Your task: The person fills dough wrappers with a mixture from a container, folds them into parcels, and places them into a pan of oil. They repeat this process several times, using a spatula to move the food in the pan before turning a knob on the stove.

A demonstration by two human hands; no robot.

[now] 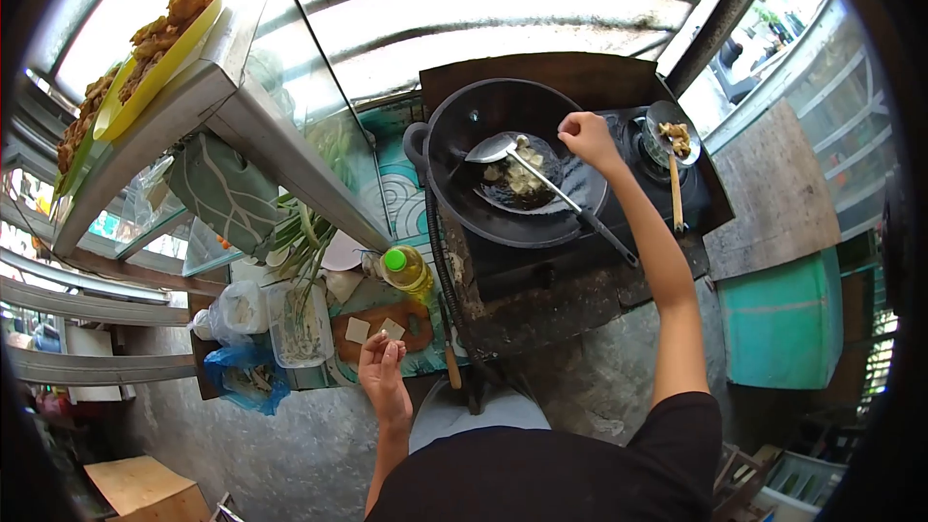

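Observation:
My right hand is over the right rim of a big black wok, its fingers pinched together; whatever they hold is too small to name. Pale pieces sit in oil in the wok, and a long-handled metal ladle rests among them with its handle over the rim. Near the front edge of a wooden board, my left hand is palm up with fingers curled together around a small pale bit I cannot make out. Two pale square pieces lie on that board.
Right of the wok, a strainer holds fried pieces. An oil bottle, a plastic tub, a blue bag and green stalks stand at the left. Above them, a glass case's frame carries a yellow tray.

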